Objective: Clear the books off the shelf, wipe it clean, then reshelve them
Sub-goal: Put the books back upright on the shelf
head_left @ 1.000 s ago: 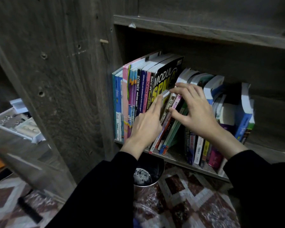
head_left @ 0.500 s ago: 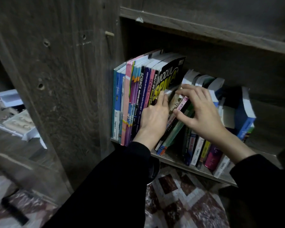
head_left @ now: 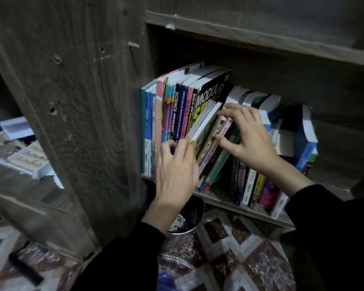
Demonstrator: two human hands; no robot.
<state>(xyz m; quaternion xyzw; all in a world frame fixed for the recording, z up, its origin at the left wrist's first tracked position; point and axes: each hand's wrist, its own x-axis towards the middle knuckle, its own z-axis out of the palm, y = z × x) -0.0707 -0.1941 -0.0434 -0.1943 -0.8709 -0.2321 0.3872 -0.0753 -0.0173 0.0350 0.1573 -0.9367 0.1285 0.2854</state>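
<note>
The books are all on the shelf point(head_left: 219, 199), none cleared yet. A row of upright books point(head_left: 172, 122) is packed against the wooden side panel point(head_left: 82, 101), ending in a black "MODUL" book point(head_left: 213, 94). In front of that cover tilts a thin book point(head_left: 206, 122), page edges outward. The left hand point(head_left: 177, 171) meets its lower corner with the fingertips; motion blur there hides whether they pinch it or only touch it. Just beside it, the right hand point(head_left: 248, 139) clamps several leaning books point(head_left: 213, 148), fingers over their tops and thumb against the spines. Its wrist covers part of another standing group point(head_left: 250, 185), and a blue book point(head_left: 305, 143) slants at the far end. A metal bin point(head_left: 189, 217) stands below the shelf on a patterned floor mat point(head_left: 229, 248).
</note>
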